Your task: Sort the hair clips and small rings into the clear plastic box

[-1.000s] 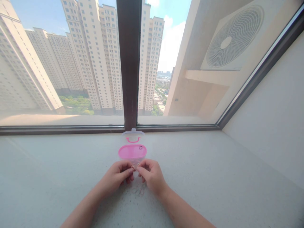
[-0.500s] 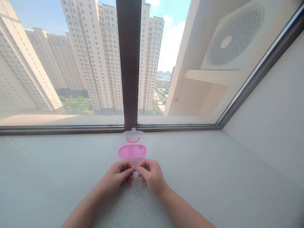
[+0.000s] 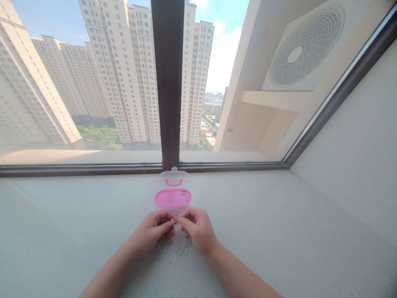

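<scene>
Two small rings (image 3: 180, 215) sit pinched, one between thumb and finger of the left hand (image 3: 161, 225), one likewise in the right hand (image 3: 197, 229), just before a pink-topped box (image 3: 170, 199). Thin loops (image 3: 185, 251) lie below on the pale speckled sill (image 3: 279, 231). Behind the dark window frame (image 3: 170, 103) rise tall buildings (image 3: 120, 74); a white wall (image 3: 350, 145) closes the right.

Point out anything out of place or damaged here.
Nothing looks damaged or spilled. Mildly odd: one small dark ring lies alone on the pink tray, apart from the loose rings on the sill.
</scene>
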`<state>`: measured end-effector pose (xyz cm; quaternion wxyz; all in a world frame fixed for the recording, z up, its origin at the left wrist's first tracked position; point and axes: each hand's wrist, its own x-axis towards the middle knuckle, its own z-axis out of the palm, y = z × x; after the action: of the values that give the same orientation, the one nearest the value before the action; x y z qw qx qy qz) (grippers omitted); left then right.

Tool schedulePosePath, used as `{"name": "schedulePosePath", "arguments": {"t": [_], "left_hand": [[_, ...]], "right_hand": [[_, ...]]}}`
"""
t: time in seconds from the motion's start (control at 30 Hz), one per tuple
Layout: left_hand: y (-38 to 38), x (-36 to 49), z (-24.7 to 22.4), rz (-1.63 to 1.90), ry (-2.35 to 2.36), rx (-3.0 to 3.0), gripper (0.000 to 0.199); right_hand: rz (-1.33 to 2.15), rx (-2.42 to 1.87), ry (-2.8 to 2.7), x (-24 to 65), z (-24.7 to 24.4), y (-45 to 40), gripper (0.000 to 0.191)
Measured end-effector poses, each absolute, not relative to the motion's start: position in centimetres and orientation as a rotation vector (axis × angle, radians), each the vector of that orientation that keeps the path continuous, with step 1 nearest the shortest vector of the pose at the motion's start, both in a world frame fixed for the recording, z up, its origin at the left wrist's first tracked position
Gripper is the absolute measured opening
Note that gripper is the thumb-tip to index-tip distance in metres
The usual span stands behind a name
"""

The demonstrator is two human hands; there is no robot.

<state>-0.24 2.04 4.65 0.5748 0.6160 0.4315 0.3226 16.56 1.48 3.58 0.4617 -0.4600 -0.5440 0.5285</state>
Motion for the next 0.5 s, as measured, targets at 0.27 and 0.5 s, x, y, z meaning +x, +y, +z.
{"name": "schedulePosePath", "arguments": {"t": [0.27,0.5], "left_hand": [[2.10,-0.23,4.57,0.761,1.009,1.444,0.015],[2.06,-0.21,4.69,0.748,1.025,1.458,0.019]], "right_hand": [[1.288,-1.124,-1.347,16.58,3.40,1.53,0.016],[1.292,-1.137,-1.349,16.62,3.40,1.56,0.014]]}}
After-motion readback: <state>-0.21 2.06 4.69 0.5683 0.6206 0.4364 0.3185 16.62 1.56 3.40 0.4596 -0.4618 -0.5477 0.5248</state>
